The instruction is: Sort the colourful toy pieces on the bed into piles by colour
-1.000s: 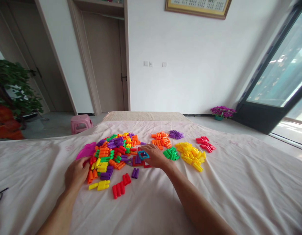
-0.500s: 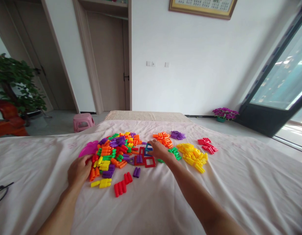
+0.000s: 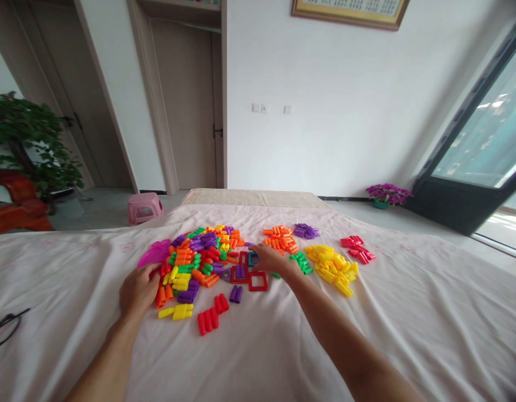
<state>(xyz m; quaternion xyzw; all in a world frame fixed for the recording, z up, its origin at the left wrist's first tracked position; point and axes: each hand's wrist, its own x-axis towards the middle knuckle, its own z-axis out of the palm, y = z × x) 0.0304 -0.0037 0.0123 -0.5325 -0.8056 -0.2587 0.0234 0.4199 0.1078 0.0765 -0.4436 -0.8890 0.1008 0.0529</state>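
My left hand [image 3: 139,287] rests at the left edge of a mixed heap of colourful plastic pieces [image 3: 184,257], beside a pink tray [image 3: 154,254]; its fingertips are partly hidden among red and orange pieces. Over the blue square frame [image 3: 252,259] is my right hand [image 3: 269,258], fingers reaching left, their tips too small to read. Red square frames [image 3: 258,281] lie just below. Sorted piles sit to the right: orange [image 3: 280,241], purple [image 3: 306,231], green [image 3: 302,262], yellow [image 3: 332,268] and red [image 3: 358,249].
Loose red pieces [image 3: 208,321], yellow pieces [image 3: 181,312] and a purple piece [image 3: 236,294] lie nearer me on the wrinkled cloth [image 3: 278,346]. Black-framed glasses [image 3: 9,326] are at the far left. A pink stool [image 3: 145,209] stands beyond the cloth.
The view has shifted slightly, so everything sits a little further right. My right hand now covers more of the blue frame; my left hand stays at the heap's edge.
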